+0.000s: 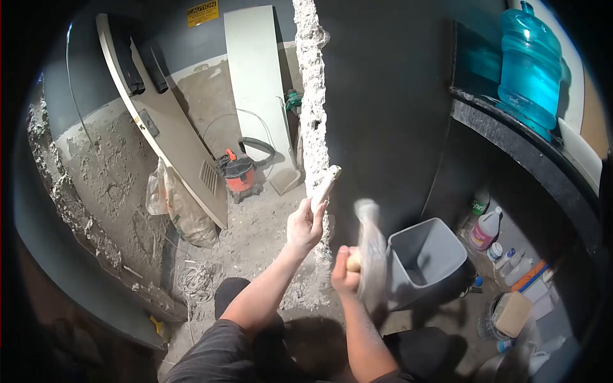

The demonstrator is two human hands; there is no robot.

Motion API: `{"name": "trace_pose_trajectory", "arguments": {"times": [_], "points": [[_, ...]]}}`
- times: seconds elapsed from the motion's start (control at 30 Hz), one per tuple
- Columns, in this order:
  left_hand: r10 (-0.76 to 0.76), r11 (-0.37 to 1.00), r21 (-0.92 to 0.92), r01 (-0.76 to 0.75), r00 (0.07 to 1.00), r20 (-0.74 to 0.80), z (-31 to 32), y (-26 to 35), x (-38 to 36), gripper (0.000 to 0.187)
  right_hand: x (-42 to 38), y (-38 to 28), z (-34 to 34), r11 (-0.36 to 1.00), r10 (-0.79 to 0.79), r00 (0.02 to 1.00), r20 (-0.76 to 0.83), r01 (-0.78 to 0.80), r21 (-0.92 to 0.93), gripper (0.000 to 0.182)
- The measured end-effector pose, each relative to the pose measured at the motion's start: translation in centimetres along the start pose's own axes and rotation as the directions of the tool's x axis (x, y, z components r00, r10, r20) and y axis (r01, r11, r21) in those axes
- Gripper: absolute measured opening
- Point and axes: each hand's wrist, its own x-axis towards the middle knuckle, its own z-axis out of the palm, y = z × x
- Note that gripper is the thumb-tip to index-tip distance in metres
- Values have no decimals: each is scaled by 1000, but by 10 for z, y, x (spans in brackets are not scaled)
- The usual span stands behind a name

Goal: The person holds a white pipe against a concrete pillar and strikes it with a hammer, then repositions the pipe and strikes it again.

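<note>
My left hand point(305, 225) is closed around a whitish, dust-coated bar-shaped tool point(326, 184) with a rounded upper end. It is held against the rough broken edge point(313, 96) of the dark wall; the tool's lower part is hidden by my fingers. Lower and to the right, my right hand point(345, 274) grips what looks like a hammer point(370, 246). Motion smears its long pale head, and the light butt of its handle points toward me. A grey bin point(426, 255) stands just right of the hammer.
A red and black vacuum point(240, 179) stands on the dusty floor near leaning panels point(252, 76). Tangled cord point(196, 281) lies at left, below a filled sack point(191, 220). To the right are bottles point(486, 228) and a blue water jug point(529, 67) on a ledge.
</note>
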Motion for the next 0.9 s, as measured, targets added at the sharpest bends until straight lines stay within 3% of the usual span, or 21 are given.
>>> {"name": "trace_pose_trajectory", "arguments": {"times": [0.03, 0.07, 0.13, 0.17, 0.2, 0.23, 0.27, 0.3, 0.33, 0.4, 0.43, 0.47, 0.53, 0.57, 0.6, 0.67, 0.7, 0.73, 0.9], "points": [[-5, 1000, -26, 5, 1000, -2, 0, 2, -1, 20, 7, -10, 3, 998, 62, 998, -26, -62, 15, 30], [-11, 999, -53, 11, 1000, -9, -1, 4, 0, 20, 13, -23, -4, 765, 618, 726, 301, -643, -19, 42], [8, 999, -44, -9, 999, -31, -1, 2, 1, 17, 1, -25, 0, 839, 543, 831, 123, -542, -42, 36], [25, 999, -42, -27, 999, -48, -1, 1, 2, 18, 0, -25, -4, 772, 612, 776, 155, -628, 96, 40], [33, 999, -38, -35, 998, -61, -2, 6, 1, 18, -9, -20, 2, 817, 556, 828, 79, -561, 133, 30], [13, 999, -40, -15, 998, -56, -3, 7, 2, 19, -11, -2, 5, 928, 349, 937, -22, -343, 144, 25], [6, 999, -48, -9, 998, -61, -3, 10, 1, 19, -12, 15, 8, 986, 116, 986, -119, -100, 136, 22], [-2, 999, -54, -1, 998, -59, -3, 11, 1, 20, 5, -16, 1, 922, 178, 982, -57, -146, 358, 22], [-9, 998, -59, 5, 998, -55, -3, 11, 0, 20, -1, -10, 3, 897, 213, 977, -21, -187, 401, 23], [-70, 998, 4, 70, 997, 37, -3, 1, -1, 23, -14, -4, 13, 882, 419, 893, 163, -443, 163, 28], [-81, 996, -29, 81, 997, 4, -3, 1, -1, 23, -4, -6, 10, 830, 545, 813, 204, -489, -269, 36], [-88, 994, -60, 86, 996, -26, -3, 0, -2, 22, -10, 3, 12, 800, 592, 791, 155, -555, -227, 43], [-66, 997, -47, 66, 998, 8, -10, 0, 3, 23, -13, 0, 8, 830, 558, 820, 127, -549, -100, 35], [-82, 994, -70, 83, 997, 12, -11, 0, 1, 24, -22, 10, 13, 785, 563, 808, 175, -589, 190, 25], [-89, 993, -71, 89, 996, 6, -12, -2, 2, 24, -21, 8, 11, 874, 417, 898, 140, -438, 208, 16], [-68, 990, -126, 70, 997, 26, -17, -6, 4, 23, -13, 4, 10, 948, 160, 987, -5, -152, 279, 16], [-93, 990, -97, 100, 993, 71, -20, -7, 5, 24, -4, -20, 4, 923, 200, 979, 37, -200, 330, 16], [-95, 990, -98, 101, 993, 64, -19, -11, 5, 24, -1, -22, 3, 906, 120, 992, 41, -126, 404, 17], [-29, 985, -172, 34, 999, 33, -16, -17, 6, 22, -17, -19, 6, 976, -43, 996, 72, 27, 217, 13]]}}
